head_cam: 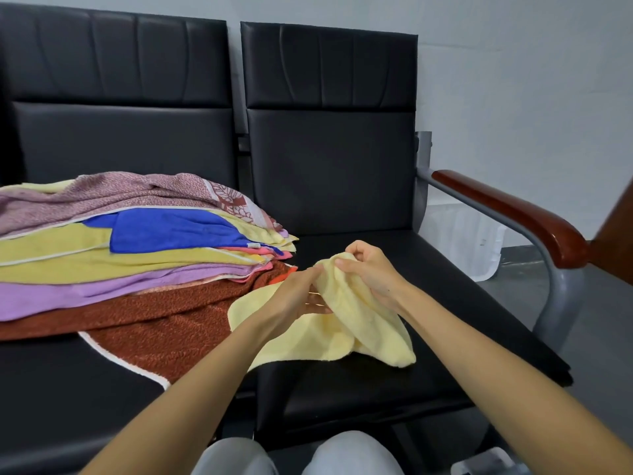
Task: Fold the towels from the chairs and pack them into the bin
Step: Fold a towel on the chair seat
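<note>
Before a pale grey wall (513, 80) we see two black padded leather chairs side by side, the left chair (120, 138) and the right chair (329, 166), the right one with a reddish wooden armrest (507, 214). Past that armrest stands one translucent white plastic bin (462, 234) on the floor.

Over the right seat we hold one pale yellow terry towel (359, 323). Our left hand (298, 293) pinches its edge and our right hand (370, 272) is curled round the bunched top. The gathered fold, its long axis, runs from the hands down and to the right towards us, and the loose part spreads left across the seat.

On the left seat lies one pile of towels (137, 255), its tip just over the right seat. In it we count one patterned pink, one blue, one lilac and one rust-brown towel. We cannot count the yellow layers apart.
</note>
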